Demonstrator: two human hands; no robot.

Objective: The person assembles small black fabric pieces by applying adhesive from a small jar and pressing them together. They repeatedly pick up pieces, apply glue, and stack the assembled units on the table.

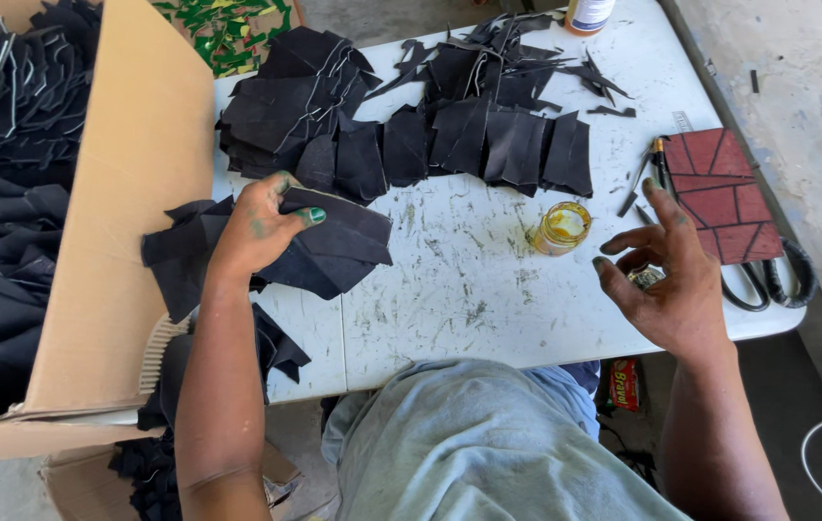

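My left hand point(261, 227) grips a stack of black leather pieces point(334, 246) near the left side of the white table point(469, 289). Green stains mark its fingers. My right hand point(667, 280) hovers open above the table's right edge, fingers spread and curled, holding nothing. A small glass jar of yellow glue point(561, 228) stands between the two hands, closer to the right one. A row of black leather pieces point(488, 145) lies overlapped across the middle of the table.
A large cardboard box point(131, 212) full of black pieces stands at the left. A dark red grooved block point(723, 193), pens point(657, 159) and black-handled scissors point(773, 280) lie at the right edge. Black offcuts point(507, 58) and a bottle point(586, 13) sit at the back.
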